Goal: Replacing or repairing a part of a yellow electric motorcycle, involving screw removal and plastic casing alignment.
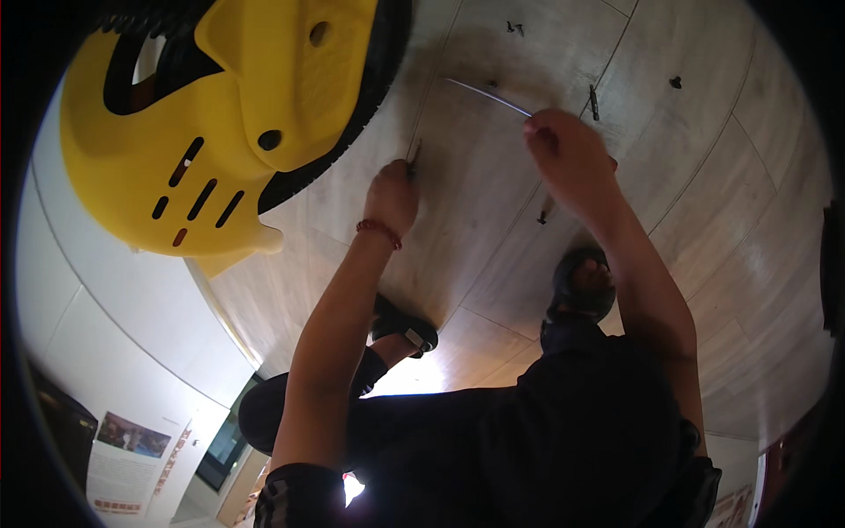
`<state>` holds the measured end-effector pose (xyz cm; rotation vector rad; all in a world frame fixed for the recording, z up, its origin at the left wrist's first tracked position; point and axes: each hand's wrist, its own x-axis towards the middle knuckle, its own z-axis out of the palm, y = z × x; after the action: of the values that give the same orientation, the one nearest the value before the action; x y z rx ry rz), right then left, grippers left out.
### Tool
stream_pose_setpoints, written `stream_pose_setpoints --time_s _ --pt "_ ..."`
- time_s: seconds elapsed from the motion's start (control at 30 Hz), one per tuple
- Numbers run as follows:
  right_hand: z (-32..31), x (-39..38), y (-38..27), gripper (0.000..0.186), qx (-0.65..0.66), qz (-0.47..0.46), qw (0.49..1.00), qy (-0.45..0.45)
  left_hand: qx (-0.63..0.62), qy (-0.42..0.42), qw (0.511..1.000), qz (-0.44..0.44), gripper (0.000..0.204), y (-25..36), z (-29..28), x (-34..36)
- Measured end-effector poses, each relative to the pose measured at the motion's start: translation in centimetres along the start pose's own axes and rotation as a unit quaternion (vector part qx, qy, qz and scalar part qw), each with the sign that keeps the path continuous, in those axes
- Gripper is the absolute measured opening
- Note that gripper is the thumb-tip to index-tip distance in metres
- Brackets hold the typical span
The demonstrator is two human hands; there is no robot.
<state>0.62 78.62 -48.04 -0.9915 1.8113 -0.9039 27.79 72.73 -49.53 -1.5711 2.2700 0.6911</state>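
My right hand (574, 163) is closed around a screwdriver; its thin metal shaft (489, 94) points to the upper left, over the floor, and its handle is hidden in my fist. To the left, the fingers of my left hand (392, 201) are closed on a small, thin, dark screw-like piece (415, 159) that sticks up past the fingertips. A red bead bracelet (379, 231) circles my left wrist. Beside that hand, on its left, stands a big yellow plastic body (242, 106) with slots and round holes, and a black tyre (374, 88) along its edge.
Small dark screws (515, 29) lie at the top, another dark piece (675, 83) at the upper right. A dark rod (594, 103) rests beyond my right hand, a bolt (542, 216) below it. My shoes (584, 283) are on the plank floor. A white panel (114, 290) curves along the left.
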Motion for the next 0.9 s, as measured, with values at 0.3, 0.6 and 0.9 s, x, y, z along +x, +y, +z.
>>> stream_pose_setpoints --time_s 0.3,0.6,0.9 --pt "-0.2 -3.5 -4.8 0.031 0.217 -0.014 0.940 -0.261 -0.518 0.061 0.853 0.021 0.020 10.6 -8.0 -3.0" --pt "-3.0 -3.1 -8.2 0.022 0.050 -0.299 0.931 -0.203 -0.745 0.068 0.663 0.029 0.023 11.9 -11.9 -4.5" --pt "-2.4 -3.6 -8.8 0.017 0.032 -0.356 0.928 -0.109 -0.752 0.062 0.651 0.083 0.029 11.4 -12.4 -4.0"
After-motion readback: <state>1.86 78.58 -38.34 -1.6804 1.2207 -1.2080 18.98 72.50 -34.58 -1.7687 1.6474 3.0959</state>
